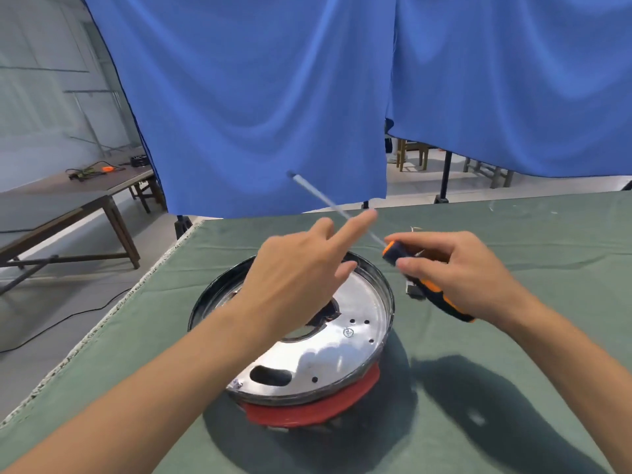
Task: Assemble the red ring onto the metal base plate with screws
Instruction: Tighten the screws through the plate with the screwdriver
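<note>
Green cloth covers the worktop [513, 336] where the stiff, likely heavy metal base plate [328, 350] sits tilted atop the red ring [318, 407], best gripped at its rim, beyond which the left hand [301, 278] hovers loose-fingered and the right hand [468, 275] clasps a screwdriver [431, 289].

A single head-worn wide-angle camera looked forward and down from close above a green-covered table [513, 336], both forearms reaching in from the bottom edge, blue curtains [256, 97] hanging across the far side of the frame.
</note>
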The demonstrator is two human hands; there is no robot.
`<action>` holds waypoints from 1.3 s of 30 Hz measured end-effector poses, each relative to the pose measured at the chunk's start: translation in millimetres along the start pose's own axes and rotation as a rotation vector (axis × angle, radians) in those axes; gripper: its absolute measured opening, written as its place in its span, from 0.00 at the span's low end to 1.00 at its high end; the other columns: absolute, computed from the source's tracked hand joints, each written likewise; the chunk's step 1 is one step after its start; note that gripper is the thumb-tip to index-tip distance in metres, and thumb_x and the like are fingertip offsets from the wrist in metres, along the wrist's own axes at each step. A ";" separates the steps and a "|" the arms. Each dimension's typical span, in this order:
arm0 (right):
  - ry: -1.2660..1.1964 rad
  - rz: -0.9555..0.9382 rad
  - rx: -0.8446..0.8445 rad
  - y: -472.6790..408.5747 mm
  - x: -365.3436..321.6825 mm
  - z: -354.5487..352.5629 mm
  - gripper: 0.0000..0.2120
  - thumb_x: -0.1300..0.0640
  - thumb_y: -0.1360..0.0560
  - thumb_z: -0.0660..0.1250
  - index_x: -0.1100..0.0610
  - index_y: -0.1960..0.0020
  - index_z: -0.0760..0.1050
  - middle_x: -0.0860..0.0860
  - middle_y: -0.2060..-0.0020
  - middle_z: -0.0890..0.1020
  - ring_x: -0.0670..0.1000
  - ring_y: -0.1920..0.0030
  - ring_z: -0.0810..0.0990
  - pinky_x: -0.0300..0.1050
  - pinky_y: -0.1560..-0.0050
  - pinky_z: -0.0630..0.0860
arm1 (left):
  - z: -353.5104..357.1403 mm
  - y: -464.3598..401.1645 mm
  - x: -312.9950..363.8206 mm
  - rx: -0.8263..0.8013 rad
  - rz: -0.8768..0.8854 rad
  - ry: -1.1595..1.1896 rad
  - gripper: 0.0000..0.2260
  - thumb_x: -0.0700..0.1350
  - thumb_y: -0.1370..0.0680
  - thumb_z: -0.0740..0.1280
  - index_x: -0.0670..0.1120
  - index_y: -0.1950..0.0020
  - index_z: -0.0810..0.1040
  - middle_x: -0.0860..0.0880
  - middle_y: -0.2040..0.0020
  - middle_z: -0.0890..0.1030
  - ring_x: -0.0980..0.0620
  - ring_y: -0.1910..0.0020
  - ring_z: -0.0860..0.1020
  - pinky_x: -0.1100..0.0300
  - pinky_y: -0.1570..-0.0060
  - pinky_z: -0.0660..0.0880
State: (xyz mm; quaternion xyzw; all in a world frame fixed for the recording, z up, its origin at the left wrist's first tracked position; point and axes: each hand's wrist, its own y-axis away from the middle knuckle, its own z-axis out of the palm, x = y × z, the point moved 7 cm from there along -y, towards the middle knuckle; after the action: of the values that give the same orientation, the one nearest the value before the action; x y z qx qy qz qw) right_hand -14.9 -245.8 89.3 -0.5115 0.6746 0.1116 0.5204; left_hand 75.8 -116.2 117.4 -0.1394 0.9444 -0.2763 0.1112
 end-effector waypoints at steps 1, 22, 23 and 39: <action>-0.019 -0.018 -0.064 3.3 -8.7 6.3 0.15 0.62 0.28 0.70 0.40 0.59 0.82 0.50 0.61 0.85 0.51 0.66 0.77 0.42 0.59 0.75 | -1.1 -4.2 0.8 0.005 0.035 -0.067 0.19 0.54 0.19 0.58 0.57 0.28 0.65 0.52 0.53 0.75 0.46 0.62 0.78 0.58 0.71 0.62; -0.243 -0.318 0.455 -35.6 -136.7 41.3 0.08 0.58 0.29 0.66 0.59 0.63 0.68 0.53 0.73 0.75 0.52 0.70 0.79 0.41 0.70 0.73 | -22.0 57.5 -67.8 0.143 -0.363 0.877 0.06 0.47 0.25 0.64 0.48 0.55 0.80 0.49 0.70 0.75 0.49 0.67 0.74 0.57 0.63 0.73; -0.235 -0.332 0.453 -37.0 -141.2 44.2 0.08 0.58 0.30 0.65 0.59 0.63 0.68 0.50 0.74 0.74 0.53 0.70 0.79 0.41 0.70 0.73 | -21.6 68.9 -80.4 0.207 -0.434 0.832 0.06 0.46 0.26 0.63 0.49 0.56 0.80 0.52 0.67 0.77 0.53 0.64 0.75 0.61 0.60 0.73; -0.259 -0.324 0.346 -40.7 -152.9 77.9 0.07 0.57 0.32 0.64 0.57 0.65 0.67 0.56 0.72 0.73 0.47 0.74 0.77 0.39 0.73 0.72 | 38.1 123.7 -112.4 -0.037 -0.717 0.719 0.13 0.36 0.29 0.67 0.56 0.59 0.79 0.54 0.35 0.69 0.54 0.32 0.63 0.68 0.43 0.56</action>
State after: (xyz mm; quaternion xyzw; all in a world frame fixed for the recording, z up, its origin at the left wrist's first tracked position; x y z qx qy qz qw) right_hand 53.8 -123.2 195.9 -0.4976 0.5206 -0.0257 0.6933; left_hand 167.0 1.6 32.6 -0.3527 0.8204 -0.3108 -0.3255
